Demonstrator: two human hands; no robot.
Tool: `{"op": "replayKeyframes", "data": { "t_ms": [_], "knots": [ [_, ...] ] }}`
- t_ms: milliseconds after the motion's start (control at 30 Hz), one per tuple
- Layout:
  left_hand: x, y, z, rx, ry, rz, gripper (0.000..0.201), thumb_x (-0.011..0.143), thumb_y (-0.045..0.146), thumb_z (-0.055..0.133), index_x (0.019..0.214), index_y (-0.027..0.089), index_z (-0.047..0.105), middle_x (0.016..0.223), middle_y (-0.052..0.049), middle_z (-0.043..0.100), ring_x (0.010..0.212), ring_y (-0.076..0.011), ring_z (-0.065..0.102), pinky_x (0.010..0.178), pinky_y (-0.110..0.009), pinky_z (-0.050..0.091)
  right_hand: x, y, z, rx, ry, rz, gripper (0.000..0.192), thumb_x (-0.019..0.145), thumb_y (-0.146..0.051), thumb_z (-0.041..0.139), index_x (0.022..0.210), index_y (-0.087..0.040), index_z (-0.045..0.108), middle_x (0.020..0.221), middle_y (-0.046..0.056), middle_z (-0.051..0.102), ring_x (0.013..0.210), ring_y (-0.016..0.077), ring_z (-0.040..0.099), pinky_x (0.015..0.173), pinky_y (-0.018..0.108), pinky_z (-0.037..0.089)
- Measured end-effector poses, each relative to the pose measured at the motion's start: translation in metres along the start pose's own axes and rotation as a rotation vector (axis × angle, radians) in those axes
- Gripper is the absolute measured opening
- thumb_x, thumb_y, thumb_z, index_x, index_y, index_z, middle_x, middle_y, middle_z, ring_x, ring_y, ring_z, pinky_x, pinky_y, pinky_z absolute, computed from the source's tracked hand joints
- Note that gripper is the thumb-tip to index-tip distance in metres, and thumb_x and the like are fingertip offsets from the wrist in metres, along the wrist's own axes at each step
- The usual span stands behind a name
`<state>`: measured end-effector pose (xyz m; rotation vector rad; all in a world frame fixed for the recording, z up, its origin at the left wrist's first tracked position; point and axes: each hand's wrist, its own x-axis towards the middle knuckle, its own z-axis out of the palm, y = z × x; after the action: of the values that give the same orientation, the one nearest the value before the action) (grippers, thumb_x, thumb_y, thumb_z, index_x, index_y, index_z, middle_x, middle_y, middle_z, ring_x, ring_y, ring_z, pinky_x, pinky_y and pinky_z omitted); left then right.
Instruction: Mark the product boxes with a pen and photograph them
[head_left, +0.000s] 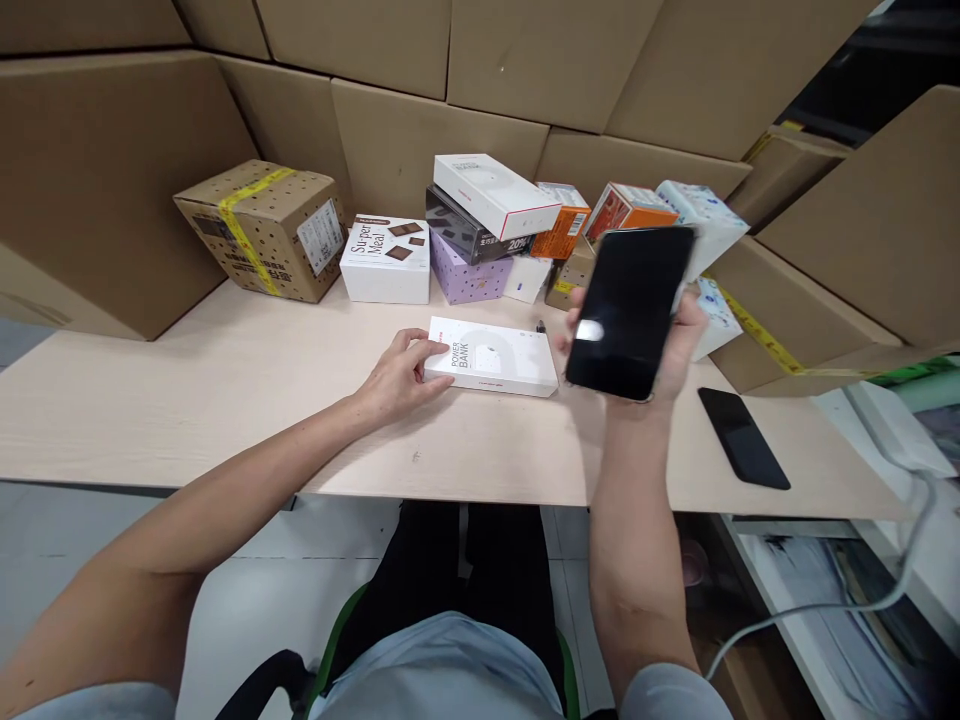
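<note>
A white power bank box [510, 355] lies flat on the light wooden table, its printed side up. My left hand [401, 375] grips its left end, with the fingers on top and the thumb along the front side. Raised above the table to the right, my right hand [681, 340] holds a smartphone [634, 310] by its edges, its dark screen facing me with a bright reflection on it. A second black phone [742, 437] rests on the table at the right, touched by neither hand. Most of my right palm is hidden behind the held phone.
Along the back stand a taped brown carton [262, 230], a white Super Meal box [386, 262], a purple box [469, 270], another power bank box [495, 190] on a dark box, and orange boxes [559, 220]. Cardboard walls [442, 130] enclose the table. A grey cable [825, 607] hangs at right.
</note>
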<state>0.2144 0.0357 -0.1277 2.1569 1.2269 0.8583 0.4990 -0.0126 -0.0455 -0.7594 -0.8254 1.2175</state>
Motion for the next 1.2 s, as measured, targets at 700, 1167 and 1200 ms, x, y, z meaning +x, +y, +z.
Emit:
{"op": "replayKeyframes", "data": {
  "t_ms": [700,1167,1200],
  "knots": [
    [0.002,0.004,0.001,-0.049,0.015,-0.001,0.041,0.08,0.037,0.073,0.117,0.022,0.068,0.128,-0.008,0.049,0.065,-0.0053,0.052,0.064,-0.027,0.053,-0.014,0.06,0.047,0.339,-0.227,0.609,0.054,0.09,-0.048,0.033,0.123,-0.015,0.06,0.11,0.015,0.074,0.097,0.0283,0.07,0.076,0.047,0.062],
    [0.001,0.001,0.003,-0.047,0.018,-0.009,0.04,0.079,0.038,0.074,0.117,0.024,0.068,0.13,-0.008,0.049,0.063,-0.0045,0.05,0.066,-0.028,0.054,-0.014,0.061,0.046,0.333,-0.273,0.56,0.051,0.091,-0.049,0.035,0.123,-0.019,0.061,0.111,0.012,0.074,0.103,0.029,0.069,0.08,0.05,0.062],
    [0.001,0.001,0.003,-0.046,0.019,-0.01,0.04,0.08,0.039,0.074,0.116,0.024,0.068,0.13,-0.008,0.05,0.063,-0.0046,0.05,0.065,-0.028,0.054,-0.015,0.06,0.046,0.327,-0.27,0.565,0.051,0.091,-0.049,0.034,0.122,-0.02,0.061,0.111,0.011,0.074,0.103,0.0287,0.069,0.08,0.049,0.062]
  ]
}}
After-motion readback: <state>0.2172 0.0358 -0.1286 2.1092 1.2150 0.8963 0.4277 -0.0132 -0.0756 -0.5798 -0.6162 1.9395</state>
